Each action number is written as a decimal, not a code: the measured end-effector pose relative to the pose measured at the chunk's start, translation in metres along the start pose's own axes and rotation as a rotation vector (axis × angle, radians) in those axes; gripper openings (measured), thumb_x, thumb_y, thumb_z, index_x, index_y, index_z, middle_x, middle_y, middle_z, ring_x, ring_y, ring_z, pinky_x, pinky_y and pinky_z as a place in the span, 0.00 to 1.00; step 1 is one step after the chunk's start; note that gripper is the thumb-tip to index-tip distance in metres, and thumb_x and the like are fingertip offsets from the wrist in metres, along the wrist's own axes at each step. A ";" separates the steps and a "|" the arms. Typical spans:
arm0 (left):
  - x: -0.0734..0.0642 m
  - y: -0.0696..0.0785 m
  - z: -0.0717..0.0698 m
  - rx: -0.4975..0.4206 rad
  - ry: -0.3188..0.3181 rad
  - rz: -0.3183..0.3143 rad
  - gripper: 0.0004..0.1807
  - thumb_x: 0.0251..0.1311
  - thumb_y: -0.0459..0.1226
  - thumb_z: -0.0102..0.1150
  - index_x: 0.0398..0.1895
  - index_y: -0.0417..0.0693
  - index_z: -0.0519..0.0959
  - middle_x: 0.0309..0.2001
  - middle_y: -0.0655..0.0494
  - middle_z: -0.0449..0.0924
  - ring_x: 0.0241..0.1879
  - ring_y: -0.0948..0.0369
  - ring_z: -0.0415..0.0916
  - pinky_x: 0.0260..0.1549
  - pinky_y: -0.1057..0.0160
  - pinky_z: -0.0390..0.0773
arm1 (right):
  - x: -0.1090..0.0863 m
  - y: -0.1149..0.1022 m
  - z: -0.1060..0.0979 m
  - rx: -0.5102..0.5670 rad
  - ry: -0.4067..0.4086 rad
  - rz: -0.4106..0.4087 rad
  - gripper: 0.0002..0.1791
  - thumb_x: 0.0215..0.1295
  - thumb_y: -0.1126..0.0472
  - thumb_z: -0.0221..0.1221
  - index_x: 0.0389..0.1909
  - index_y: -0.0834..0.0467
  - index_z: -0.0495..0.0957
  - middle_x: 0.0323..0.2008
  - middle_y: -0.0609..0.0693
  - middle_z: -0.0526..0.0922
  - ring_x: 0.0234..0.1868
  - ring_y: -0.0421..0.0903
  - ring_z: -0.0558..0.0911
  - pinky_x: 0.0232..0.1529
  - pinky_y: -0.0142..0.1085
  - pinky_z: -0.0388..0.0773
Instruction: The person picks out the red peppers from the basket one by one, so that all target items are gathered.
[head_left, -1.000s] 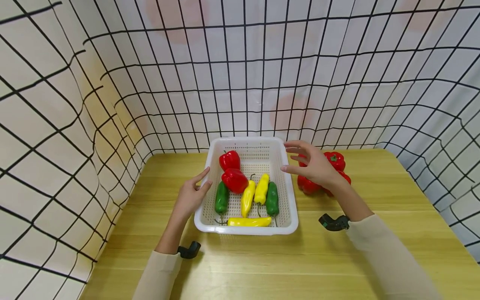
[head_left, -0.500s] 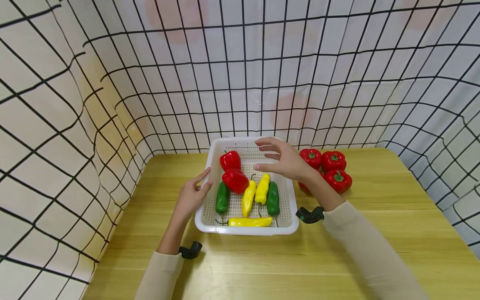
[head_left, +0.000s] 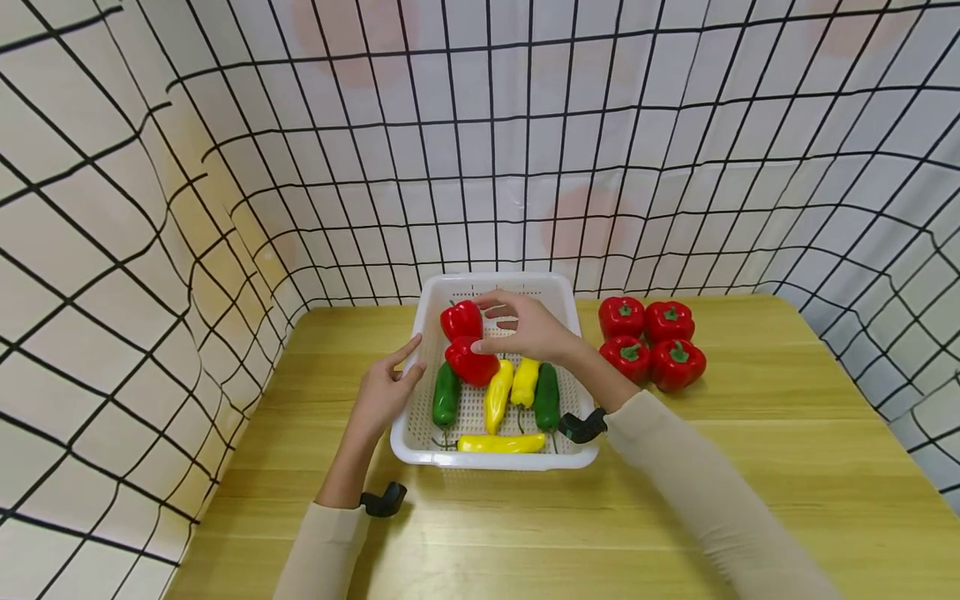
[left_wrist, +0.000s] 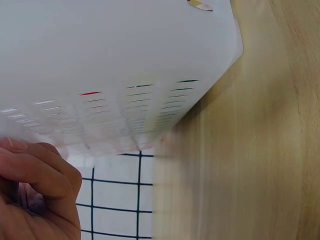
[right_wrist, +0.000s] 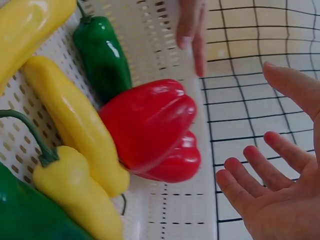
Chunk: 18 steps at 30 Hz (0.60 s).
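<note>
A white plastic basket (head_left: 495,462) holds two red bell peppers (head_left: 472,364), one leaning on the other, two green chili peppers (head_left: 446,396) and several yellow peppers (head_left: 501,443). At its left rim my left hand (head_left: 381,396) holds on, the thumb over the edge; in the left wrist view the fingers (left_wrist: 47,172) curl beside the outer wall. My right hand (head_left: 525,327) hovers over the basket's upper middle, fingers spread near the red peppers. The right wrist view shows a gap between those fingertips and the red bell pepper (right_wrist: 150,120).
Several more red bell peppers (head_left: 627,358) stand in a cluster on the wooden table (head_left: 757,383), right of the basket. A black wire grid (head_left: 491,175) backed by white cloth encloses the table at the back and sides.
My right hand has moved left from the basket's right rim to above its inside, near the red peppers, uncovering the cluster on the table. The left hand and basket stay put.
</note>
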<state>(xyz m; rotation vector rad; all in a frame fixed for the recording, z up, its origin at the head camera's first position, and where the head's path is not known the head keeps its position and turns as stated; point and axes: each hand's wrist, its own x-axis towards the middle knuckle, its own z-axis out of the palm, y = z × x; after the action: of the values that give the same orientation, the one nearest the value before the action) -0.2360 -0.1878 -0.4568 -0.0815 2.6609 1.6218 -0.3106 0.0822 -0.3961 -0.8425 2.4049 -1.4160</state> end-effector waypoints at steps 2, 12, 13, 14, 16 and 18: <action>0.000 0.000 0.000 -0.003 -0.001 0.001 0.28 0.73 0.47 0.59 0.75 0.74 0.69 0.28 0.35 0.84 0.28 0.47 0.88 0.24 0.55 0.89 | 0.003 0.004 0.005 -0.003 -0.007 0.010 0.41 0.59 0.50 0.74 0.72 0.53 0.70 0.71 0.58 0.72 0.70 0.59 0.74 0.70 0.56 0.75; 0.000 0.000 -0.001 -0.017 -0.006 0.006 0.28 0.73 0.48 0.58 0.75 0.74 0.69 0.28 0.35 0.85 0.28 0.48 0.88 0.23 0.54 0.89 | 0.013 0.022 0.019 -0.027 -0.068 0.055 0.41 0.58 0.53 0.74 0.72 0.57 0.69 0.71 0.55 0.73 0.70 0.60 0.72 0.69 0.55 0.76; 0.000 0.000 -0.001 -0.018 -0.008 0.005 0.28 0.73 0.48 0.58 0.75 0.74 0.69 0.28 0.35 0.85 0.28 0.48 0.88 0.24 0.54 0.89 | 0.014 0.023 0.020 -0.033 -0.076 0.064 0.42 0.58 0.53 0.74 0.72 0.57 0.70 0.71 0.55 0.73 0.70 0.60 0.72 0.69 0.54 0.76; 0.000 0.000 -0.001 -0.020 -0.009 0.004 0.28 0.73 0.48 0.58 0.75 0.74 0.69 0.29 0.35 0.85 0.28 0.48 0.89 0.24 0.53 0.89 | 0.014 0.024 0.021 -0.036 -0.083 0.069 0.42 0.57 0.54 0.74 0.72 0.57 0.69 0.71 0.55 0.73 0.70 0.60 0.72 0.69 0.54 0.76; 0.000 0.000 -0.001 -0.020 -0.011 0.002 0.29 0.73 0.48 0.58 0.75 0.74 0.69 0.30 0.35 0.85 0.29 0.47 0.89 0.25 0.52 0.89 | 0.014 0.025 0.023 -0.050 -0.096 0.079 0.42 0.56 0.54 0.74 0.72 0.57 0.69 0.71 0.54 0.73 0.70 0.59 0.72 0.69 0.53 0.76; 0.000 0.000 -0.001 -0.022 -0.012 0.002 0.29 0.73 0.47 0.58 0.76 0.72 0.68 0.30 0.34 0.85 0.29 0.47 0.89 0.25 0.52 0.89 | 0.015 0.025 0.025 -0.062 -0.112 0.082 0.43 0.56 0.54 0.75 0.72 0.56 0.70 0.70 0.54 0.73 0.69 0.58 0.72 0.68 0.52 0.77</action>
<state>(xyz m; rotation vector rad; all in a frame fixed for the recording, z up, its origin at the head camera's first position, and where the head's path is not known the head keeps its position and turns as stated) -0.2361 -0.1889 -0.4566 -0.0691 2.6352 1.6472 -0.3199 0.0647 -0.4290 -0.8056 2.3814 -1.2366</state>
